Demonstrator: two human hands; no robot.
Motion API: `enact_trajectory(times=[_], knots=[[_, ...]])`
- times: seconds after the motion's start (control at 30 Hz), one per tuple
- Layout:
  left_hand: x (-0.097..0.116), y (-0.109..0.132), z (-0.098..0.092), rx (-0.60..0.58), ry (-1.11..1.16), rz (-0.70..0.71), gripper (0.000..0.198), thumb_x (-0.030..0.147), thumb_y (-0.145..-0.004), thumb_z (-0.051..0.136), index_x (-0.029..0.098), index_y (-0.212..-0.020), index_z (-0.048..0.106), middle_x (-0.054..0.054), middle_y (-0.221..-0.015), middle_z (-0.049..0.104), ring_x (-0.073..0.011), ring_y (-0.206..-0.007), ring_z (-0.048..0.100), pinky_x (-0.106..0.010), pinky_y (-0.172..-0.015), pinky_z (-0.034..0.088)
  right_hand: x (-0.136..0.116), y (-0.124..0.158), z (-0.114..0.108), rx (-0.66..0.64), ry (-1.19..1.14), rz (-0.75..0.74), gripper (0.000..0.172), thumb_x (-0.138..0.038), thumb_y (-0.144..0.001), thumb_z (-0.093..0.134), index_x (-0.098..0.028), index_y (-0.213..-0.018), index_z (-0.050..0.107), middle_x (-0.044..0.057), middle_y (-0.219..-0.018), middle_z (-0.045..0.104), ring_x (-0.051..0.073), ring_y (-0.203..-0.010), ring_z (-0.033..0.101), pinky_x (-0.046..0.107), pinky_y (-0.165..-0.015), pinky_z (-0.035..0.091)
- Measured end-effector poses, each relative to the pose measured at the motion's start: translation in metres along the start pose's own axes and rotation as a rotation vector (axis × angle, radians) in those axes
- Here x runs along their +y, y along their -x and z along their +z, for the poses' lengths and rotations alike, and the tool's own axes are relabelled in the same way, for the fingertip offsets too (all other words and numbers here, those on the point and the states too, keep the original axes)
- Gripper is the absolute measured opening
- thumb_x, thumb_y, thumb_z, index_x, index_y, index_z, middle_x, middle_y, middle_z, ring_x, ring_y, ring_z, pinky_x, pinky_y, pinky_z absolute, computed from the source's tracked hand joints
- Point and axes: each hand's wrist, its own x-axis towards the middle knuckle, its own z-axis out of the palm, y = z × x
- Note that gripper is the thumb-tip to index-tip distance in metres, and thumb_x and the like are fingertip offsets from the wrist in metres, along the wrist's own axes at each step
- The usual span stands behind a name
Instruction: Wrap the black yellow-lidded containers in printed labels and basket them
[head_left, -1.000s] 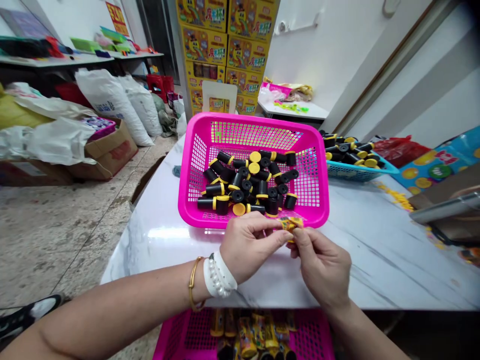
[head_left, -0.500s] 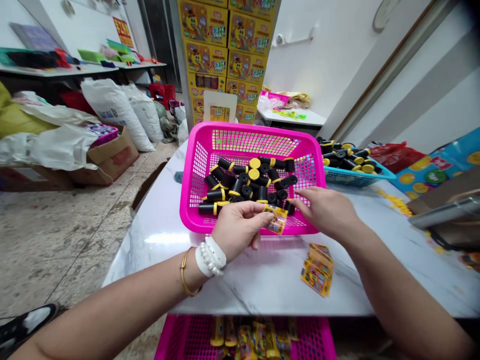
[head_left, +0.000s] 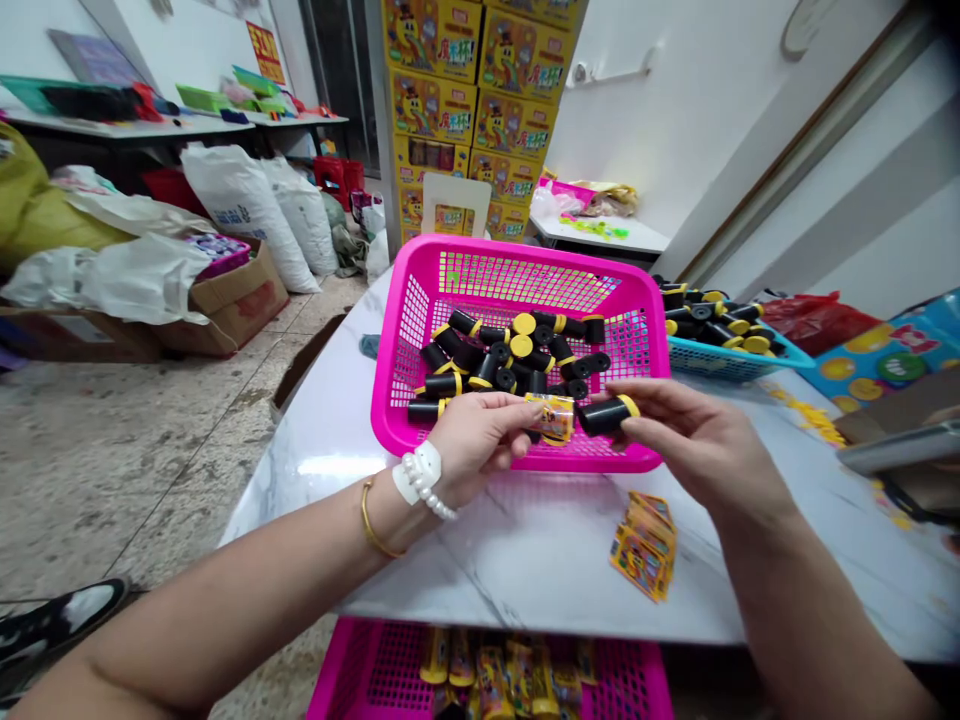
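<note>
My left hand (head_left: 480,440) pinches a printed yellow plastic sleeve (head_left: 551,415) over the near side of a pink basket (head_left: 517,462). Close to the sleeve's right end, my right hand (head_left: 682,430) grips a black cylinder with a yellow cap (head_left: 606,415), its black end facing the sleeve. Whether the two touch I cannot tell. Several more black cylinders (head_left: 450,342) with yellow caps lie jumbled in the basket. On the white marble-look table (head_left: 540,560), a fanned stack of flat printed sleeves (head_left: 646,545) lies below my right hand.
A blue basket (head_left: 712,362) of similar cylinders stands at the right. Below the table edge, another pink basket (head_left: 349,670) holds wrapped yellow tubes (head_left: 495,680). Stacked yellow cartons (head_left: 472,110) rise behind the table. White sacks (head_left: 240,215) and cardboard boxes (head_left: 240,305) sit on the floor at left.
My right hand has picked a black cylinder out of the basket and brought it beside the sleeve. The sleeve in my left hand now looks opened into a tube. The view has shifted slightly.
</note>
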Motion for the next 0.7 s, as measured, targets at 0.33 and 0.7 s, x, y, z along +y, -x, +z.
enact_trajectory(times=[0.33,0.7], knots=[[-0.005,0.000,0.002,-0.027,0.084,-0.016,0.023,0.015,-0.101,0.059,0.009,-0.080,0.067,0.003,-0.052,0.058,-0.0001,-0.034,0.038,-0.012,-0.034,0.020,0.001,0.015,0.032,0.165,-0.309,0.055,0.025,-0.028,-0.079,0.084,-0.023,-0.103,0.078,0.003,-0.091,0.080,0.016,-0.070,0.075,0.029,-0.069,0.066],[-0.004,0.001,0.004,-0.010,0.169,0.006,0.015,0.010,-0.096,0.063,0.008,-0.082,0.068,0.001,-0.059,0.062,0.0008,-0.035,0.039,-0.012,-0.034,0.020,-0.008,0.022,0.042,0.199,-0.360,0.108,0.023,-0.037,-0.080,0.085,-0.024,-0.096,0.076,0.003,-0.095,0.081,0.019,-0.084,0.079,0.032,-0.080,0.068]])
